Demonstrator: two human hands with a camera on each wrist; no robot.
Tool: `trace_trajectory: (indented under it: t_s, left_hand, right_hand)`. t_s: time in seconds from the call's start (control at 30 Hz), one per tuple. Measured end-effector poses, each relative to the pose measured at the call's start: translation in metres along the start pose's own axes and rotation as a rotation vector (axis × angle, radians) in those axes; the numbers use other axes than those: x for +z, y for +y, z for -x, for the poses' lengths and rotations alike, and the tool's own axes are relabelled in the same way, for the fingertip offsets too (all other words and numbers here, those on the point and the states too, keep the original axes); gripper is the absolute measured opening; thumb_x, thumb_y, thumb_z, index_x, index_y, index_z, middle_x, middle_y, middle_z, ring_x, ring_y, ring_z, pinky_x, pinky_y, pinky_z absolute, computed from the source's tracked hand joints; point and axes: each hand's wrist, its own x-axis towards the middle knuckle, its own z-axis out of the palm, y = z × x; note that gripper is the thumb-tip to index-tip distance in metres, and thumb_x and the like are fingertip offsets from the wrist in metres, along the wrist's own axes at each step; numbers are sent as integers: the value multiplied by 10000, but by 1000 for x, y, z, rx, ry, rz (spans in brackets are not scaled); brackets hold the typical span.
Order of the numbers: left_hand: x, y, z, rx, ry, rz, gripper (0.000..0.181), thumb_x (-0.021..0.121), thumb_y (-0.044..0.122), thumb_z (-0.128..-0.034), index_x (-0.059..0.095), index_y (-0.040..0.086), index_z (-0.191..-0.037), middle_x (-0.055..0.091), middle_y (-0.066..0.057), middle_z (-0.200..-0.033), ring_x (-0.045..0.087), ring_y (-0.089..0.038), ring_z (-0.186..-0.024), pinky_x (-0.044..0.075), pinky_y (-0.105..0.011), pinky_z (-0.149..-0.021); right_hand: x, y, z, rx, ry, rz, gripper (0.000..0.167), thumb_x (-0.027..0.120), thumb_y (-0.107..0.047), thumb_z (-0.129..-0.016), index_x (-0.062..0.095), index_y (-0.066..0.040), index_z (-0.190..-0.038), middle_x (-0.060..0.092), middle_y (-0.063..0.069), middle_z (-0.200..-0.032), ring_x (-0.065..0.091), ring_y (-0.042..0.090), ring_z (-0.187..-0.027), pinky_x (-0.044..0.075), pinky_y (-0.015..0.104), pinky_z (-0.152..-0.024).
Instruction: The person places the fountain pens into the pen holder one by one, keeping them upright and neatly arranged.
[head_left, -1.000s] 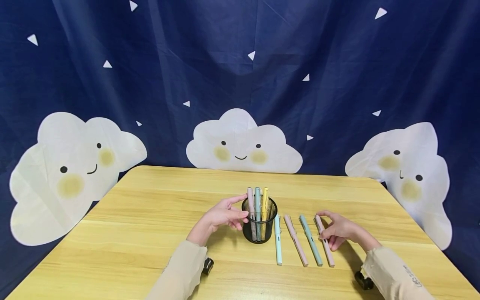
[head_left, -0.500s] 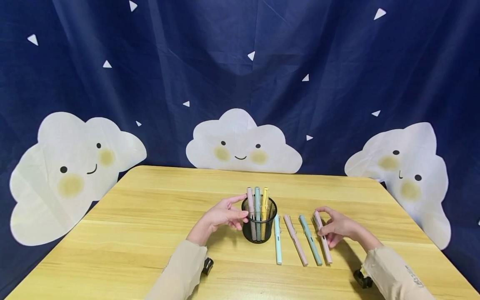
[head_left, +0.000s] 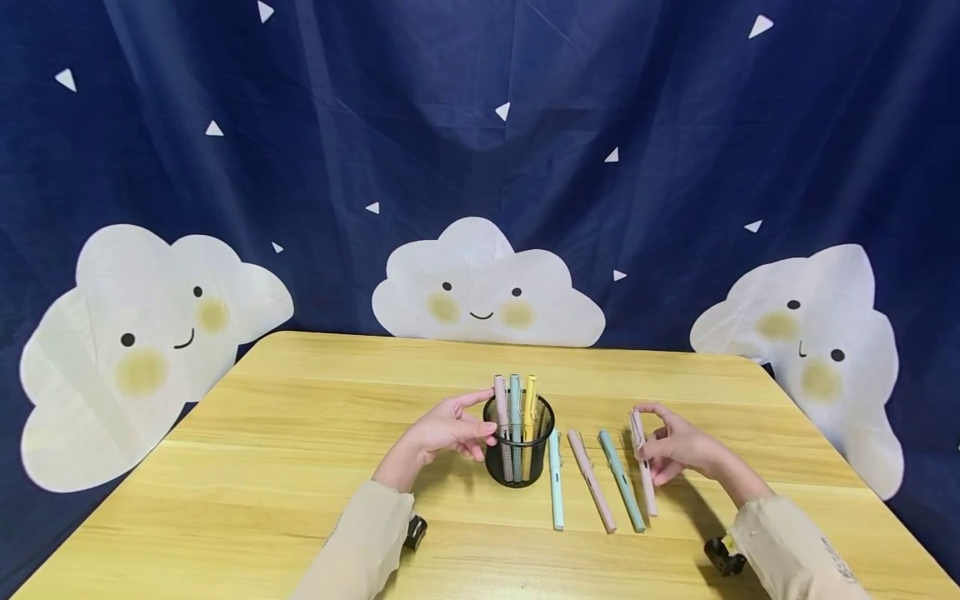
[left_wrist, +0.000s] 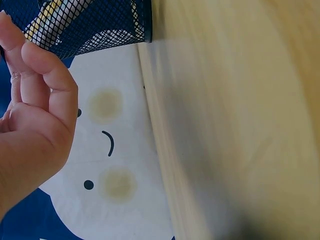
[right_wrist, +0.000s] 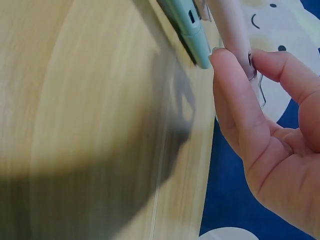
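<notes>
At the middle of the table, a black mesh pen holder [head_left: 495, 462] stands upright with a pink, a teal and a yellow pen in it. My left hand [head_left: 448, 427] holds its left side, thumb at the front and index finger near the rim. In the right wrist view, the thumb and fingers of my right hand [right_wrist: 280, 145] pinch a pale pink pen [right_wrist: 231, 25]. In the head view that pen is tilted, its cap end up and apparently lifted off the table. A teal pen [head_left: 622, 482] lies just left of it.
Between the holder and my right hand, a light blue pen [head_left: 556, 483] and another pink pen [head_left: 592, 482] lie side by side on the wooden table [head_left: 262, 467]. A dark blue curtain [head_left: 450, 167] with clouds hangs behind the far edge.
My right hand has raised the pink pen's cap end and drawn it slightly up and left, away from where it lay. My left hand and the pen holder have stayed still.
</notes>
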Motion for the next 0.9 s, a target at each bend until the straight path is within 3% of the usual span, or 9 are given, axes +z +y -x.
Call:
trace_trajectory:
  t_s: [0.9]
  left_hand:
    - [-1,-2,-1,-8,-4,2,725,623,88,-825,207,70,-1418,655,-84,-762,590,-133,-513,463,-235,-515]
  right_hand:
    - [13,-16,-7,-88,-6,-144,805,529,43,-776,-11,-9,-1371,485,127,-821,578,197,-646,528,398,-623]
